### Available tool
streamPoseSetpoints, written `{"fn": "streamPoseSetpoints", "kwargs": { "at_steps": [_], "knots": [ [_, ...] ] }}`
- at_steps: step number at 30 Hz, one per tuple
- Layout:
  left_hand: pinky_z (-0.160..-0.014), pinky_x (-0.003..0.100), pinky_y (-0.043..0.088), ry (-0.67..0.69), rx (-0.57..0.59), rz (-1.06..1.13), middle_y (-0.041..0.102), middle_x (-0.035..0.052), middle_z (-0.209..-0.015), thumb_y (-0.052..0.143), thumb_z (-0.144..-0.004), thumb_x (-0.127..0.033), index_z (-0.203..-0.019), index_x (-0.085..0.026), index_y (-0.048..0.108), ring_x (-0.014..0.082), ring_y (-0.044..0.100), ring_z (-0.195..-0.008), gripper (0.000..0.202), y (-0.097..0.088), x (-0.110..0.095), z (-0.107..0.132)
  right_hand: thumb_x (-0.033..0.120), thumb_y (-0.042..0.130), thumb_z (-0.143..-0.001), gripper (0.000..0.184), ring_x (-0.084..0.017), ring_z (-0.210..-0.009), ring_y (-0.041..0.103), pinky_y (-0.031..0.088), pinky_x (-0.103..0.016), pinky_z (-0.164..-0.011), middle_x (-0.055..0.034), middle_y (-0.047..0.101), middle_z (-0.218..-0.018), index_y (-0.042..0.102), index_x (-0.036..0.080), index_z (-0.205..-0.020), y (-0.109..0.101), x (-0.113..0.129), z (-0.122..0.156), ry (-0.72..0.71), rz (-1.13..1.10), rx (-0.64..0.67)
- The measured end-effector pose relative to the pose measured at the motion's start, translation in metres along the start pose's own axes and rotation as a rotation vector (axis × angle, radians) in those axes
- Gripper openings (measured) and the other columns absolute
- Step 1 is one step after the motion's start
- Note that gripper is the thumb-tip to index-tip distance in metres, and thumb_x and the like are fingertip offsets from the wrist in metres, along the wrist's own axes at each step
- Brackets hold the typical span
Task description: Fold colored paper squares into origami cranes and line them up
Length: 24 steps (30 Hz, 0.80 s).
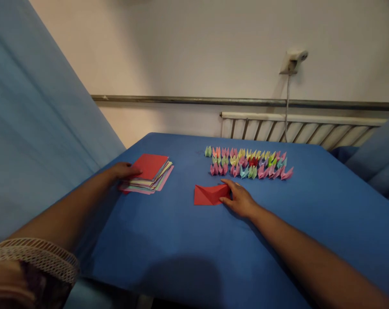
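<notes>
My left hand (pixel 125 171) grips the left edge of a stack of coloured paper (pixel 151 167), its thumb lying over the red top sheet. Yellow, green and pink edges show below that sheet, slightly fanned out. Near the middle of the table, a folded red sheet of paper (pixel 207 195) has a crease running across it. My right hand (pixel 237 198) pinches its right end between thumb and fingers. Just beyond that hand stand several small folded paper cranes (pixel 252 162) in rows, in pink, yellow, green, blue and red.
A blue cloth covers the table (pixel 181 240). Behind it are a wall with a metal pipe (pixel 181 100), a white radiator (pixel 303 122) and a socket with a plugged-in cord (pixel 292 64). Blue curtains (pixel 43 98) hang at the left and right.
</notes>
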<state>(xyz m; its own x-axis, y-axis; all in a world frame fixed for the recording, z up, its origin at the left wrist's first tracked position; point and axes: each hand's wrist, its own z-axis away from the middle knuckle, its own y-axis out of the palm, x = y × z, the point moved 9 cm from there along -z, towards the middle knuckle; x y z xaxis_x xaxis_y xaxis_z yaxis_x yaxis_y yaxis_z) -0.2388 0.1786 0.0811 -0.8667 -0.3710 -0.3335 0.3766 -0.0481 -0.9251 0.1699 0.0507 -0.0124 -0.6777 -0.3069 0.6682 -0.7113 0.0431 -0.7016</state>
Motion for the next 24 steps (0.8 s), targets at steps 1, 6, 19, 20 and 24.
{"fn": "streamPoseSetpoints", "kwargs": {
  "at_steps": [1,6,19,20,24],
  "knots": [
    [-0.09,0.04,0.052,0.041,-0.073,-0.025,0.064,0.0197,-0.12,0.078,-0.066,-0.037,-0.12,-0.007,0.055,0.0379,0.057,-0.117,0.065,-0.002,-0.011,0.004,0.028,0.068,-0.08,0.06,-0.026,-0.113,0.059,0.043,-0.044,-0.098,-0.0125,0.062,-0.124,0.047,0.021,-0.136,0.001,0.0,0.0,0.009,-0.008,-0.003],
    [-0.115,0.041,0.031,0.797,-0.259,-0.006,0.044,0.0144,-0.147,0.055,-0.085,-0.034,-0.136,-0.014,0.043,0.0285,0.039,-0.137,0.056,0.061,-0.118,0.114,0.027,0.064,-0.082,0.055,-0.022,-0.102,0.064,0.048,-0.039,-0.092,-0.0077,0.067,-0.114,0.047,0.023,-0.134,0.0,-0.008,0.0,0.113,-0.168,-0.096],
    [-0.117,0.051,0.021,1.268,0.307,-0.2,0.022,0.0211,-0.157,0.039,-0.084,-0.073,-0.152,-0.015,0.023,0.0339,0.017,-0.146,0.092,0.198,-0.166,0.221,0.03,0.058,-0.083,0.058,-0.03,-0.098,0.066,0.05,-0.04,-0.086,-0.0124,0.07,-0.105,0.042,0.018,-0.138,-0.019,-0.017,0.001,0.314,0.236,-0.049],
    [-0.117,0.052,0.02,1.24,0.296,-0.212,0.021,0.0216,-0.157,0.039,-0.083,-0.075,-0.152,-0.014,0.025,0.0351,0.015,-0.146,0.093,0.196,-0.163,0.213,0.031,0.058,-0.084,0.058,-0.03,-0.099,0.066,0.049,-0.041,-0.087,-0.013,0.069,-0.106,0.042,0.018,-0.138,-0.019,-0.017,0.001,0.315,0.257,-0.033],
    [-0.116,0.054,0.017,1.125,0.238,-0.239,0.021,0.0245,-0.156,0.04,-0.08,-0.078,-0.151,-0.01,0.029,0.0389,0.013,-0.146,0.099,0.193,-0.158,0.188,0.028,0.055,-0.086,0.057,-0.033,-0.113,0.06,0.046,-0.045,-0.096,-0.0185,0.062,-0.12,0.04,0.014,-0.14,-0.026,-0.011,0.002,0.29,0.323,-0.069]
  ]
}}
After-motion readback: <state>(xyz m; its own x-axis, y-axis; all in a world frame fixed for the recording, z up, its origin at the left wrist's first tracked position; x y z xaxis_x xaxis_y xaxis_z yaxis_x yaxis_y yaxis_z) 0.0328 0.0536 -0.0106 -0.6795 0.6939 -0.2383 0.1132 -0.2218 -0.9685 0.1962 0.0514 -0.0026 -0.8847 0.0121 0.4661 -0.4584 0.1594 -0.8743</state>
